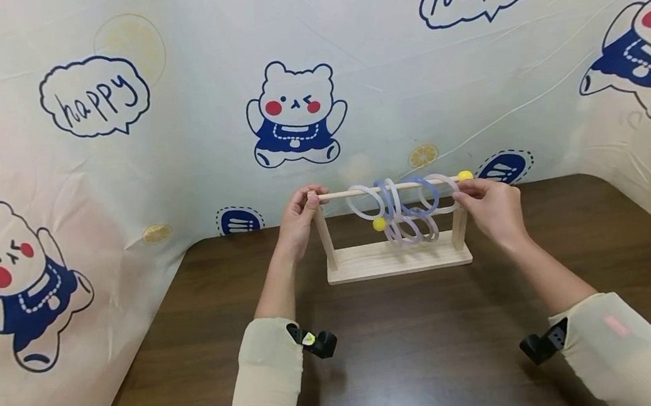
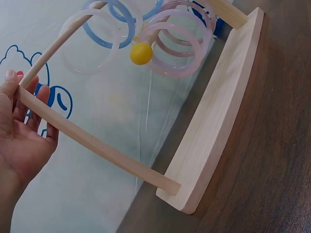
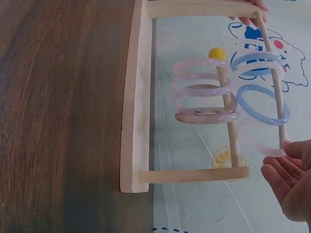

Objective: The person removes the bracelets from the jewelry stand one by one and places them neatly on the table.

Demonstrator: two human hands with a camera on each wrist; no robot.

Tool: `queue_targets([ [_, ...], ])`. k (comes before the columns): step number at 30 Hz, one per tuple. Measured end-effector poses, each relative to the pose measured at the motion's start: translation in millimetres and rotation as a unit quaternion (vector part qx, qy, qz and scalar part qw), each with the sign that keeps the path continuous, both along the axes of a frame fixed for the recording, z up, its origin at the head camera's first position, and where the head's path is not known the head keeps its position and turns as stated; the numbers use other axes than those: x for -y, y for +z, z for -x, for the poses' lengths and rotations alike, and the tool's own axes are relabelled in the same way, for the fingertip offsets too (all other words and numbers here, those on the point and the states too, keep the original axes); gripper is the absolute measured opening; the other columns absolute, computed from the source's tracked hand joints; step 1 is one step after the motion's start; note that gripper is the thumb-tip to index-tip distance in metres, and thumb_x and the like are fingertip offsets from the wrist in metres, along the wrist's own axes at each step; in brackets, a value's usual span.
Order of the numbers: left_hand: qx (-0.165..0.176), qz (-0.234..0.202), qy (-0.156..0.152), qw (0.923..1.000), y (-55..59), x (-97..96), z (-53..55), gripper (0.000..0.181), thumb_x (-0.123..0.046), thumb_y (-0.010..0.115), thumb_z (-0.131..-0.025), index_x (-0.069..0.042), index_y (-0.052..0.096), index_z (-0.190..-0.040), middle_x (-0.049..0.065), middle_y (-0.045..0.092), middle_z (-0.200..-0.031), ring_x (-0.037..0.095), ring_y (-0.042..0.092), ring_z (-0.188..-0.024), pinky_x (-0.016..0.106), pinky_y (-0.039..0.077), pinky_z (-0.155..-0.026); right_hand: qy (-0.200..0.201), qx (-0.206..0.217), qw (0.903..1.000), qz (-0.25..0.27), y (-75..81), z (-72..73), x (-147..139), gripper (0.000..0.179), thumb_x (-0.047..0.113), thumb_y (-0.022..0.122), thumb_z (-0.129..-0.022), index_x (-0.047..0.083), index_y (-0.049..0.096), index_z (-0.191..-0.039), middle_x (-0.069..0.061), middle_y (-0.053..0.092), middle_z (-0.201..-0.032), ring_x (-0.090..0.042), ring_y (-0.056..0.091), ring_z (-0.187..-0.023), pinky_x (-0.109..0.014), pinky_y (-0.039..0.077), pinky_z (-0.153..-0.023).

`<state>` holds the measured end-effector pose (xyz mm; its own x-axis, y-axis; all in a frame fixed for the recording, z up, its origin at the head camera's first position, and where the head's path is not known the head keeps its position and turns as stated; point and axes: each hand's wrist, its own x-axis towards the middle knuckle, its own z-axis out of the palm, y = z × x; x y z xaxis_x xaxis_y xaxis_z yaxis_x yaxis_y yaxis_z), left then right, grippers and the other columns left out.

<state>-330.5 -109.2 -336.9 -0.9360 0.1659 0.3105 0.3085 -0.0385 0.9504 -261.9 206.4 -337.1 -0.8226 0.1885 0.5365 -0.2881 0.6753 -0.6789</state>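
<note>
A wooden ring rack has a flat base (image 1: 398,260) and two posts. Its upper rod (image 1: 335,195) starts at the left post (image 2: 97,141) and ends in a yellow ball (image 1: 464,175). White and blue rings (image 3: 263,104) hang along that rod. The lower rod (image 3: 234,143) bears several pink and purple rings (image 3: 201,91) and ends in another yellow ball (image 2: 141,53). My left hand (image 1: 299,223) grips the rack's top left corner, thumb on the rod joint. Beside the upper ball, my right hand (image 1: 493,209) pinches a pale translucent ring (image 3: 268,151) at the rod's right end.
The rack stands near the back edge of a dark brown wooden table (image 1: 402,348). Close behind hangs a pale cloth (image 1: 202,130) printed with bears, lemon slices and the word "happy". Black wrist cameras (image 1: 543,342) stick out from both sleeves.
</note>
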Motion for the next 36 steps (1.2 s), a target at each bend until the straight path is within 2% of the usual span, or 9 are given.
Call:
queue_targets([
  [4,-0.002,-0.005,-0.003,1.0000,-1.1,0.4,0.5,0.030,-0.025,0.048,-0.096,-0.003,0.054,-0.115,-0.001,0.059,-0.100,0.019,0.051,-0.101,0.038,0.031,-0.096,-0.001,0.018,0.9998,0.014,0.6,0.5,1.8,0.021,0.010,0.068,-0.085,-0.004,0.068,-0.100,-0.018,0.068,-0.088,-0.026,0.066,-0.074,-0.008,0.040,-0.053],
  [8,-0.005,-0.022,-0.009,0.9997,-1.8,-0.6,1.5,0.023,-0.022,0.048,-0.096,-0.006,0.055,-0.111,-0.003,0.060,-0.098,0.016,0.052,-0.098,0.035,0.031,-0.093,0.000,0.026,0.9995,0.018,1.2,0.6,2.2,0.021,0.010,0.067,-0.085,-0.005,0.069,-0.099,-0.018,0.068,-0.088,-0.023,0.066,-0.073,-0.009,0.041,-0.052],
  [17,-0.002,-0.052,-0.024,0.9984,-2.9,-3.5,2.6,0.012,-0.018,0.047,-0.097,-0.015,0.057,-0.103,-0.007,0.061,-0.099,0.015,0.053,-0.096,0.032,0.032,-0.093,-0.011,-0.018,0.9997,0.014,-1.7,-0.5,3.3,0.014,0.006,0.069,-0.083,-0.004,0.070,-0.092,-0.016,0.069,-0.082,0.019,0.047,-0.058,-0.007,0.039,-0.051],
  [23,0.006,-0.055,-0.024,0.9982,-2.6,-3.3,2.3,0.012,-0.018,0.047,-0.097,-0.016,0.057,-0.103,-0.005,0.061,-0.100,0.016,0.053,-0.097,0.033,0.032,-0.093,-0.025,-0.059,0.9979,0.012,0.3,-2.4,5.1,0.013,0.006,0.071,-0.081,-0.003,0.071,-0.090,-0.016,0.069,-0.079,0.022,0.044,-0.058,-0.006,0.036,-0.051],
  [26,0.011,-0.053,-0.023,0.9983,-1.8,-3.0,2.3,0.013,-0.018,0.047,-0.097,-0.014,0.057,-0.105,0.004,0.060,-0.106,0.015,0.053,-0.098,0.033,0.031,-0.094,-0.030,-0.070,0.9970,0.016,2.0,-3.8,6.2,0.014,0.007,0.071,-0.081,-0.002,0.072,-0.091,-0.015,0.069,-0.079,0.022,0.044,-0.059,-0.006,0.036,-0.052],
  [28,0.014,-0.053,-0.021,0.9983,-1.2,-2.7,1.8,0.014,-0.019,0.047,-0.097,-0.014,0.056,-0.107,0.005,0.059,-0.108,0.015,0.053,-0.099,0.034,0.032,-0.094,-0.033,-0.072,0.9965,0.026,3.3,-5.2,6.9,0.014,0.008,0.071,-0.081,-0.002,0.072,-0.091,-0.016,0.069,-0.079,0.022,0.044,-0.060,-0.006,0.036,-0.053],
  [30,0.016,-0.054,-0.020,0.9982,-1.0,-2.5,1.3,0.016,-0.020,0.048,-0.097,-0.012,0.056,-0.108,0.004,0.060,-0.108,0.016,0.054,-0.099,0.034,0.032,-0.094,-0.039,-0.075,0.9958,0.035,4.1,-6.3,7.0,0.014,0.008,0.071,-0.081,-0.002,0.072,-0.091,-0.016,0.069,-0.079,0.021,0.045,-0.059,-0.006,0.036,-0.052],
  [33,0.017,-0.055,-0.019,0.9981,-1.2,-1.9,0.9,0.016,-0.021,0.048,-0.096,-0.014,0.057,-0.108,-0.006,0.062,-0.103,0.015,0.055,-0.099,0.034,0.033,-0.093,-0.047,-0.080,0.9946,0.045,5.3,-7.7,6.3,0.014,0.009,0.071,-0.081,-0.002,0.072,-0.090,-0.016,0.069,-0.079,0.020,0.046,-0.059,-0.007,0.036,-0.052],
  [36,0.018,-0.056,-0.019,0.9981,-1.6,-1.1,1.0,0.018,-0.021,0.048,-0.096,-0.012,0.056,-0.109,-0.007,0.062,-0.103,0.016,0.055,-0.099,0.035,0.033,-0.093,-0.053,-0.086,0.9939,0.045,5.4,-8.2,4.8,0.014,0.009,0.071,-0.081,-0.001,0.072,-0.089,-0.015,0.069,-0.079,0.019,0.046,-0.059,-0.008,0.036,-0.052],
])
